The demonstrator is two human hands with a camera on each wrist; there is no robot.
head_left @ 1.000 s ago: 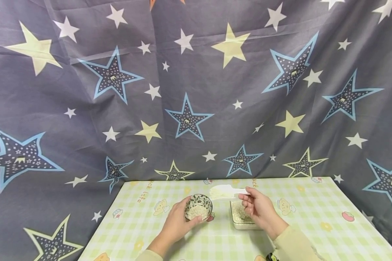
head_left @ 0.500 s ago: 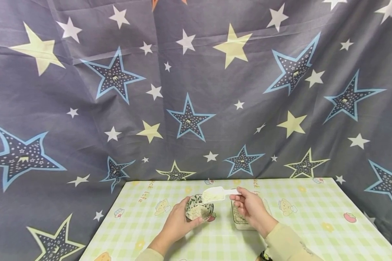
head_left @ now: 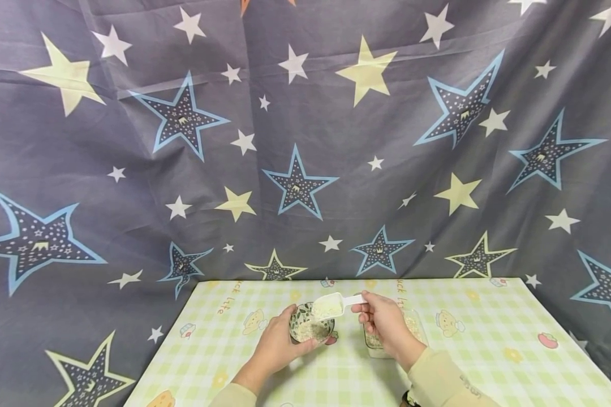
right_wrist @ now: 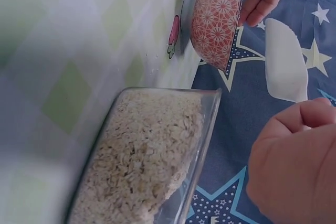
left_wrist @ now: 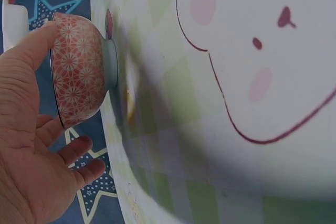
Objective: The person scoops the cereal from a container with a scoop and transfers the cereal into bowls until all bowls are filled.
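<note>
My left hand grips a small bowl by its rim, with the thumb on the near edge. Red with white flowers covers the bowl outside; green leaves decorate its inside. Pale flakes that look like oats lie in it. Between thumb and fingers, my right hand pinches the handle of a white scoop. The scoop carries oats and hangs over the bowl's right rim, its tip angled down. Whether it touches the bowl I cannot tell.
A rectangular glass container of oats stands on the table below my right hand, partly hidden by it in the head view. The green checked tablecloth has cartoon prints. A dark star-patterned curtain hangs behind the table.
My right hand has moved left with the scoop, from right of the bowl to over it, and the scoop has tipped towards the bowl. The left hand and bowl stay nearly in place.
</note>
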